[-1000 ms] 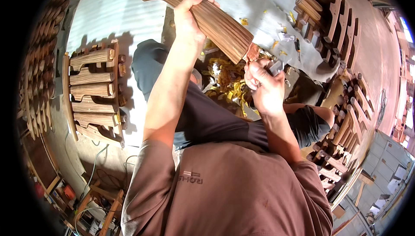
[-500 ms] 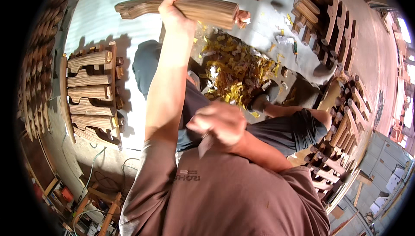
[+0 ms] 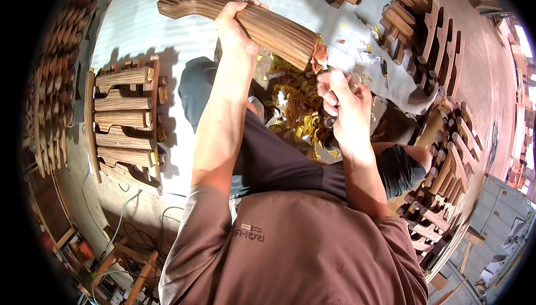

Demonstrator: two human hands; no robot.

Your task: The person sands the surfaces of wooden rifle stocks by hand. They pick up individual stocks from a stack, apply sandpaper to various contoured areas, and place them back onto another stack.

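Observation:
Across the upper middle, my left hand [image 3: 239,28] is closed round the middle of a shaped wooden furniture leg [image 3: 279,31] with striped grain. Its narrow, curved end points to the far left, and the thick end slants down to the right. Torn reddish-brown and yellow wrapping [image 3: 319,56] clings to that thick end. Just below it, my right hand [image 3: 347,95] has its fingers curled together, slightly smeared by motion. Whatever those fingers hold, if anything, is hidden.
Yellow and brown scraps [image 3: 296,104] lie heaped between my legs. A stack of wooden legs [image 3: 123,104] stands at left on pale sheeting [image 3: 139,37]. More stacked pieces [image 3: 441,31] line the right side, near a screwdriver [image 3: 384,70]. Cables [image 3: 120,215] trail at lower left.
My right hand has moved from in front of my chest, forward and right, to the leg's wrapped end. The leg has tilted, its thick end now lower and nearer.

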